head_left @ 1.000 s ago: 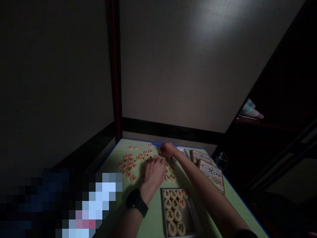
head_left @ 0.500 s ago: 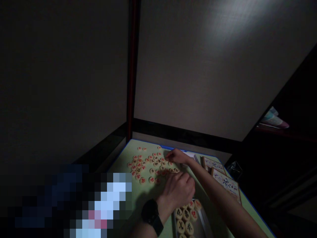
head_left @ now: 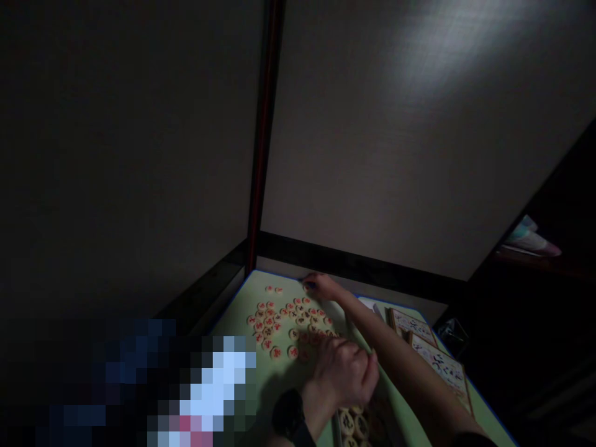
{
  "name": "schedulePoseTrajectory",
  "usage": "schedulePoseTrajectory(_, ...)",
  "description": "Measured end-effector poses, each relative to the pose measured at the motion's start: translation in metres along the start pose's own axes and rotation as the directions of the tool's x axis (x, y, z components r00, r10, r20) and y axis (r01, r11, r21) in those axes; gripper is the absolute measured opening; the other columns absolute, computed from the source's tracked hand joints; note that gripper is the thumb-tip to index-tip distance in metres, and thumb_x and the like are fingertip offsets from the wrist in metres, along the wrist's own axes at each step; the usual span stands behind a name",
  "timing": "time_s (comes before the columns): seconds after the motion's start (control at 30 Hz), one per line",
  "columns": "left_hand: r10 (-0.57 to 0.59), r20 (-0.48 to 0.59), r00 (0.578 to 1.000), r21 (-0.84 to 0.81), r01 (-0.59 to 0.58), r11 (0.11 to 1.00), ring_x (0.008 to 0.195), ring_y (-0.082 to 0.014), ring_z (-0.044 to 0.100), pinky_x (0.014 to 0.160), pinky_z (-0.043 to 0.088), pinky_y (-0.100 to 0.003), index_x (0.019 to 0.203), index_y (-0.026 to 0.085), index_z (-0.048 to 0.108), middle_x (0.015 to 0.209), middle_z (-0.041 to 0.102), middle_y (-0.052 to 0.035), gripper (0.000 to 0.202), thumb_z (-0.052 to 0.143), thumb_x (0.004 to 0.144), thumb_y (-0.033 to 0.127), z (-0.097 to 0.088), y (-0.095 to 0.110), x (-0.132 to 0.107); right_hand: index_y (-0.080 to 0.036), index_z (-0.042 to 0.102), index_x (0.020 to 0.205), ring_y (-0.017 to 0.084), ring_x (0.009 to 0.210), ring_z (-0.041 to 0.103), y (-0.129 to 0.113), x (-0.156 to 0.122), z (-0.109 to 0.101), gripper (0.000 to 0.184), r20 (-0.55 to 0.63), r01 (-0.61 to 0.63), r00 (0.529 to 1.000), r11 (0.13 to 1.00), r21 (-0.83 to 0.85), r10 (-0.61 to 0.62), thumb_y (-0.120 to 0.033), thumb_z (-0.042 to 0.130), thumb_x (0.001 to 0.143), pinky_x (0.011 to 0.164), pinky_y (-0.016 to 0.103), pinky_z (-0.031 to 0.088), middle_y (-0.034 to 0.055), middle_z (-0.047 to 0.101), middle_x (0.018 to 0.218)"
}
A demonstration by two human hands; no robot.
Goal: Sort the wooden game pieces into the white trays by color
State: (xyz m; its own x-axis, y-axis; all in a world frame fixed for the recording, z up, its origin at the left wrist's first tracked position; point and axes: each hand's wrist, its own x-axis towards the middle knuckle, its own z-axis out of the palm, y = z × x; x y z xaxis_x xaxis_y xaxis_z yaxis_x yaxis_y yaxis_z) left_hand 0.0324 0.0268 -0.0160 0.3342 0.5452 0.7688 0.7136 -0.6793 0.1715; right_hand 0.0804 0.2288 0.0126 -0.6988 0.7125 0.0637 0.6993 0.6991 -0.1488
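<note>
Several round cream game pieces (head_left: 288,316) with red or black marks lie scattered on a light green table (head_left: 242,310). My right hand (head_left: 320,285) reaches to the table's far edge, its fingertips down on a piece there. My left hand (head_left: 344,372), with a dark watch on the wrist, is curled closed above a tray of pieces (head_left: 351,422) at the bottom of the view. What its fingers hold is hidden.
Two decorated box lids (head_left: 431,347) lie along the table's right side. A dark red post (head_left: 263,143) rises behind the far corner against a pale wall. A blurred patch covers the lower left. Folded cloth (head_left: 531,239) sits on a dark shelf at right.
My left hand has drawn back from the scattered pieces to above the tray and closed. My right hand has stretched further toward the far edge. The camera has tilted up.
</note>
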Motion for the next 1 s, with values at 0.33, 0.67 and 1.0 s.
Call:
schedulePoseTrajectory(0.33,-0.179,0.115,0.977,0.003,0.179,0.984,0.055,-0.0159,0.063,0.057,0.045,-0.027,0.063,0.018,0.067,0.060,0.068,-0.0054,0.043,0.041,0.096,0.025,-0.020,-0.010,0.007,-0.018,0.076,0.100,0.020,0.097,0.068,-0.002,-0.001,0.007,0.035,0.076,-0.018,0.997,0.999,-0.047,0.022,-0.004,0.057,0.075,0.083,0.024,0.046,0.0061,0.076,0.104)
schedulePoseTrajectory(0.67,-0.112,0.252,0.961,0.016,0.112,0.994,0.068,-0.0192,0.065,0.069,0.050,-0.032,0.075,0.018,0.067,0.077,0.070,-0.0069,0.039,0.036,0.098,0.027,-0.016,-0.006,0.000,-0.018,0.076,0.098,0.017,0.085,0.067,-0.017,-0.025,-0.002,0.029,0.095,-0.036,0.995,0.999,-0.026,0.039,-0.009,0.062,0.075,0.073,0.021,0.042,0.0038,0.076,0.092)
schedulePoseTrajectory(1.0,-0.116,0.421,0.900,-0.027,0.140,0.990,0.090,-0.0236,0.064,0.083,0.052,-0.039,0.086,0.017,0.064,0.091,0.069,-0.0070,0.019,0.048,0.087,0.027,-0.020,0.003,0.003,-0.015,0.076,0.090,0.013,0.075,0.065,-0.020,-0.016,-0.031,0.030,-0.017,0.038,0.999,0.997,0.072,-0.037,-0.003,0.052,0.075,0.068,0.020,0.041,0.0027,0.075,0.084)
